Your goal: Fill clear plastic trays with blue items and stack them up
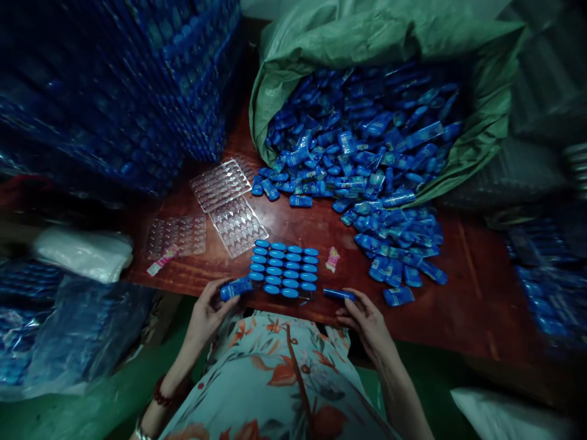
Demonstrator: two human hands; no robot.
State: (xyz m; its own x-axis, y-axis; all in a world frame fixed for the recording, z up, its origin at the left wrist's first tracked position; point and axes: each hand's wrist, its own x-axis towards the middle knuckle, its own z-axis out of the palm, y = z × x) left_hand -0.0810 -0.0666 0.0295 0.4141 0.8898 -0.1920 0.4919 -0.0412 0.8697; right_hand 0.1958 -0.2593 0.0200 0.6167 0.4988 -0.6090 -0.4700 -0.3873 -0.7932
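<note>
My left hand point(213, 310) pinches a small blue-wrapped packet point(236, 288) between thumb and fingers at the table's front edge. In my right hand point(364, 318) is another blue packet point(338, 294), seen edge-on and held by the fingertips. Between the two hands lies a tray of blue oval pieces point(288, 283), set out in close rows; the tray itself is almost hidden under them. One loose blue packet point(398, 296) rests on the table to the right of my right hand.
A green sack point(486, 131) spills a heap of blue packets point(348, 146) onto the brown table point(463, 293). Clear moulded trays point(222, 183) and pink wrappers point(332, 260) lie nearby. Tall stacks of filled blue trays point(137, 91) stand at left; bagged ones point(82, 330) sit lower left.
</note>
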